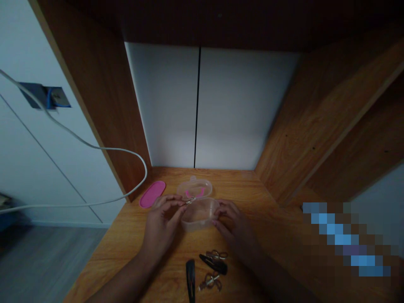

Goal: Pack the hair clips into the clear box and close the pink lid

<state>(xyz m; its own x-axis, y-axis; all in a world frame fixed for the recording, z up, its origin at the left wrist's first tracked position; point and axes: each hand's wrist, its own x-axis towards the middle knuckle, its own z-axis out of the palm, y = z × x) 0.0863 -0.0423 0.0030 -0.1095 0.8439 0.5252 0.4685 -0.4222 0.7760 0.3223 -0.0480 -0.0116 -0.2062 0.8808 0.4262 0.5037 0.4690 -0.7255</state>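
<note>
On the wooden desk below white panels, left fingers pinch a hair clip, right fingers clamp a clear box.

Small gold hair clip pinched in left hand, tip just over rim of clear plastic box. Box open, shallow, rounded, gripped at side by right hand. Clear lid with pink seal lying just behind box, touching it. Black hair clip, second black hair clip, two gold bow clips lying together on wooden desk, near hands.
</note>
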